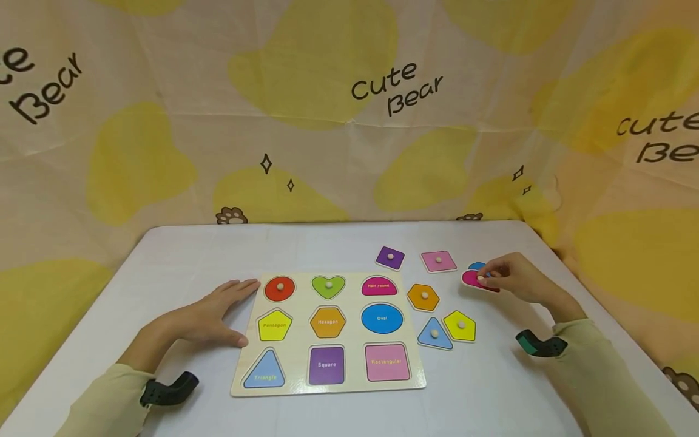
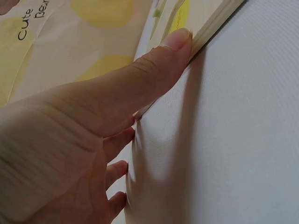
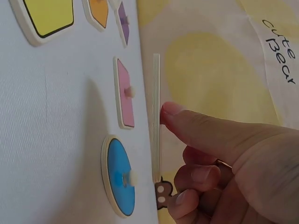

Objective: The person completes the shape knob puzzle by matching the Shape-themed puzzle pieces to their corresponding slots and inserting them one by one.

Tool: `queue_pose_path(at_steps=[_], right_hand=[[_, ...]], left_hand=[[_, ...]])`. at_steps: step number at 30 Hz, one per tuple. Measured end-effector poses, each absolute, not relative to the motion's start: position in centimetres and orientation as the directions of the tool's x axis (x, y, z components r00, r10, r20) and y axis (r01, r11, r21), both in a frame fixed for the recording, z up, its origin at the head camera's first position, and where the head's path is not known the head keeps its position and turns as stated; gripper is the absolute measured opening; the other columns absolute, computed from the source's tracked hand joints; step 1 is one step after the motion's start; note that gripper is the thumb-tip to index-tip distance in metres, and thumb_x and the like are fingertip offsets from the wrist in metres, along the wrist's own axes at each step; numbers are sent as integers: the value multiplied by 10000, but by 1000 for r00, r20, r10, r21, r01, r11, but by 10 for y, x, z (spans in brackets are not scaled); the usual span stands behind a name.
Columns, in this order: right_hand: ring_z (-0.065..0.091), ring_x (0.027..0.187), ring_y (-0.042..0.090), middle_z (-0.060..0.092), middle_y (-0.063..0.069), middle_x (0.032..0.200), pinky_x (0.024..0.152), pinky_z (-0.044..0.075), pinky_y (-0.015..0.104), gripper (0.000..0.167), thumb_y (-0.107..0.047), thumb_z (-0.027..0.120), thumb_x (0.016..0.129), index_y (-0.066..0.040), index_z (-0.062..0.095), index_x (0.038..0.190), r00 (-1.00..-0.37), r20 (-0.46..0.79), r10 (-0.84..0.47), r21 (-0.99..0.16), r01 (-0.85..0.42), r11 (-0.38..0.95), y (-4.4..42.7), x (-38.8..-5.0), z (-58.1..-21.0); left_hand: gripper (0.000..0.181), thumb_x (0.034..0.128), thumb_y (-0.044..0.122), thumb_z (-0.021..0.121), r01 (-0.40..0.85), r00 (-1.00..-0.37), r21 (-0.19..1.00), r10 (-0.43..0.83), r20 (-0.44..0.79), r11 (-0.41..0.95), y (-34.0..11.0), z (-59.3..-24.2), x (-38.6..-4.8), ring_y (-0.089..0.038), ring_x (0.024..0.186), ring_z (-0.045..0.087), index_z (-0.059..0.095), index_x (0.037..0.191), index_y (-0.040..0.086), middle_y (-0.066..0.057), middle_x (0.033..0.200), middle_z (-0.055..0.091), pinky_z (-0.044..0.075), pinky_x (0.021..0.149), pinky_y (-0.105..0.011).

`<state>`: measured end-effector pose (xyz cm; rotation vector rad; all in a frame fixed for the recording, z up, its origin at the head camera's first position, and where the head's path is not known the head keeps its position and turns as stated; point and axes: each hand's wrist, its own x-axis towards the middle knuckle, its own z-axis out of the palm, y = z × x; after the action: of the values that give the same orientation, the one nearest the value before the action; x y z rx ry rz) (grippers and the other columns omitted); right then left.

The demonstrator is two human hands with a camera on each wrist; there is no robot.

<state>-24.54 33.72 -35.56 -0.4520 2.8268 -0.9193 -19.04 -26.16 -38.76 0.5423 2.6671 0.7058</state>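
My right hand (image 1: 516, 279) (image 3: 252, 154) pinches the knob of a magenta half-round piece (image 1: 471, 278), lifted over the blue oval piece (image 1: 477, 266) (image 3: 122, 170). The right wrist view shows the held piece (image 3: 156, 116) edge-on, standing off the table. My left hand (image 1: 202, 315) lies at the left edge of the wooden shape board (image 1: 297, 364), fingers spread, with the thumb touching the edge; the left wrist view shows this hand (image 2: 84, 126) close up. On the board, the red circle (image 1: 280, 291) and green heart (image 1: 329, 290) carry knobs.
Right of the board lie knobbed pieces: orange hexagon (image 1: 419, 302), blue triangle (image 1: 433, 342), yellow pentagon (image 1: 460, 335). Behind are a purple square (image 1: 384, 261) and a pink rectangle (image 1: 438, 267). A patterned cloth (image 1: 349, 170) hangs beyond the white table (image 1: 202, 249).
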Motion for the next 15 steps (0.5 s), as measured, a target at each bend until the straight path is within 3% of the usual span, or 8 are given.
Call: queue_pose_path(at_steps=[11, 15], right_hand=[[500, 801, 151, 618, 46, 846, 588, 440, 171, 208, -143, 737, 922, -6, 763, 1076, -939, -24, -342, -599, -260, 757, 319, -247, -349], [499, 775, 149, 591, 52, 805, 585, 426, 180, 188, -112, 737, 916, 1, 761, 1065, -933, -23, -360, -613, -272, 742, 313, -251, -347]], left_hand=[[1131, 718, 485, 860, 297, -870, 525, 452, -195, 798, -263, -388, -191, -539, 1500, 130, 268, 1603, 104, -205, 1662, 249, 188, 1133, -793], [1132, 718, 492, 858, 299, -869, 524, 454, -196, 798, -262, -388, -192, -540, 1497, 135, 268, 1603, 103, -210, 1659, 253, 195, 1130, -793]])
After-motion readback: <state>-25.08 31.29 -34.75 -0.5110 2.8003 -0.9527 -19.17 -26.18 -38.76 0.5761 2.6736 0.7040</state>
